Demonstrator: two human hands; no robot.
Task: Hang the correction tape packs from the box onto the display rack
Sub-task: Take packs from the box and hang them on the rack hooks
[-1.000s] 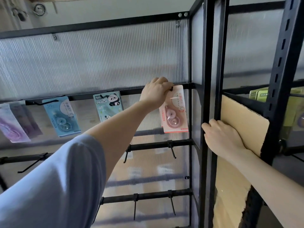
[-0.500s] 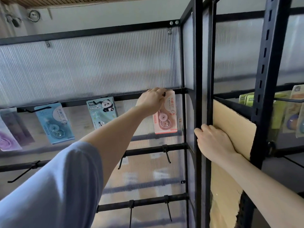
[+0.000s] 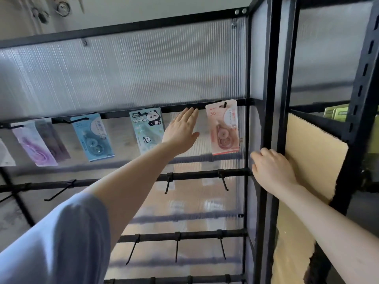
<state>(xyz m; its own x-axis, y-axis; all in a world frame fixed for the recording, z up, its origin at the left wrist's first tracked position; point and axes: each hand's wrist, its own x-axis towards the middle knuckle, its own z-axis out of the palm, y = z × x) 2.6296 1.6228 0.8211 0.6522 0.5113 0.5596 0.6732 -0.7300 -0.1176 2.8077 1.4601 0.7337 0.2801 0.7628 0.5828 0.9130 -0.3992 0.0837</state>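
Note:
A pink correction tape pack [image 3: 223,128] hangs from a hook at the right end of the rack's top black bar [image 3: 123,113]. My left hand [image 3: 181,131] hovers just left of it with fingers straight, holding nothing. To its left hang a panda pack [image 3: 146,128], a blue pack [image 3: 92,137] and purple packs [image 3: 39,144]. My right hand [image 3: 271,170] rests with curled fingers on the rack's black upright post [image 3: 266,78], beside a cardboard sheet [image 3: 313,152]. The box is out of view.
Lower bars [image 3: 196,175] carry several bare black hooks. A ribbed translucent panel [image 3: 123,68] backs the rack. A second black shelf frame [image 3: 363,83] stands at the right, with green packs [image 3: 336,112] behind it.
My left hand has let go of the pink pack, which now hangs free on its hook, and has drawn back to the left with fingers spread. My right hand stays on the post.

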